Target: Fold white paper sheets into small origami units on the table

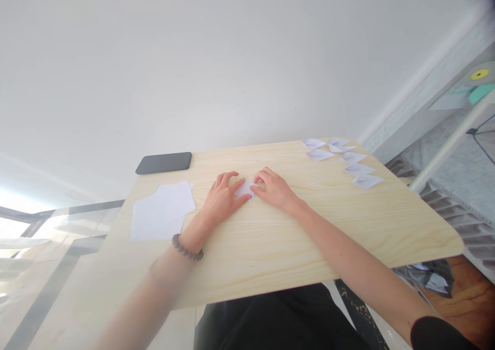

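A small folded piece of white paper (pixel 245 189) lies on the wooden table between both hands. My left hand (pixel 222 198) holds it from the left, thumb at its near edge and index finger at its far edge, with the other fingers curled apart. On its right side, my right hand (pixel 273 189) pinches the edge with thumb and curled fingers. The fingers cover parts of the paper's outline, and its exact fold is too small to make out. A dark beaded bracelet (pixel 187 247) circles my left wrist.
White paper sheets (pixel 162 213) lie overlapping to the left of my left hand. Behind them rests a black phone (pixel 164 162). Several pointed folded paper pieces (pixel 353 157) are grouped at the table's far right. The table (pixel 286 257) stands against a white wall (pixel 232 61).
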The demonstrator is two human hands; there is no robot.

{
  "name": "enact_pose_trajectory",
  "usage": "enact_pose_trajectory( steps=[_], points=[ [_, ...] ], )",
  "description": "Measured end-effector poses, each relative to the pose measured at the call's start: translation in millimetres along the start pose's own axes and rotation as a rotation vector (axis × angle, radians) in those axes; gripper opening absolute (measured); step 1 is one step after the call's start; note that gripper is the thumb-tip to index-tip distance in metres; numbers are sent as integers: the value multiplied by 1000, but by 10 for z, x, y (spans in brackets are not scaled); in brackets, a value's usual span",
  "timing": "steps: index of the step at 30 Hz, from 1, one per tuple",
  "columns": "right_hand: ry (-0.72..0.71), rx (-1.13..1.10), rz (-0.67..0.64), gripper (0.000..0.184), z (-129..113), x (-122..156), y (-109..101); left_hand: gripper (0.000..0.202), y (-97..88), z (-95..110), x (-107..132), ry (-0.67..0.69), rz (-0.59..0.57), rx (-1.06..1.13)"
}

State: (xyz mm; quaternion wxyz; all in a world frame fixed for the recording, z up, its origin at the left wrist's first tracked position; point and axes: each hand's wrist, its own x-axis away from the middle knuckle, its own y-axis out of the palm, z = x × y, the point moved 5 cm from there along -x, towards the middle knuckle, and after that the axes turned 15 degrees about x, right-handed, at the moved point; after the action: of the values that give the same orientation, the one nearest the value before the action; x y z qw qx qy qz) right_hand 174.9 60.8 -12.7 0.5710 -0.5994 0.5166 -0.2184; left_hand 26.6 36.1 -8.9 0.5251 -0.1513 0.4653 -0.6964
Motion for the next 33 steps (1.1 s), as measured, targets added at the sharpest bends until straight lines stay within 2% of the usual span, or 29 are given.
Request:
enact_pose_trajectory(
  steps=[5,11,17,23,29,33],
  points=[
    [-109,163,-10,22,-93,64,-22,45,2,-8,12,12,-16,-57],
    [-151,348,7,27,-184,163,-61,50,43,-37,43,-45,-11,-123],
    [-148,344,42,29,-124,252,-52,46,42,15,66,-5,45,-199],
    [-104,339,46,28,-121,245,-49,35,-7,149,123,105,150,-240],
    [-98,358,53,26,-143,248,-92,33,12,217,127,125,132,-276],
    [-87,297,66,25,-106,242,-106,35,9,190,108,53,101,-284]
  ],
)
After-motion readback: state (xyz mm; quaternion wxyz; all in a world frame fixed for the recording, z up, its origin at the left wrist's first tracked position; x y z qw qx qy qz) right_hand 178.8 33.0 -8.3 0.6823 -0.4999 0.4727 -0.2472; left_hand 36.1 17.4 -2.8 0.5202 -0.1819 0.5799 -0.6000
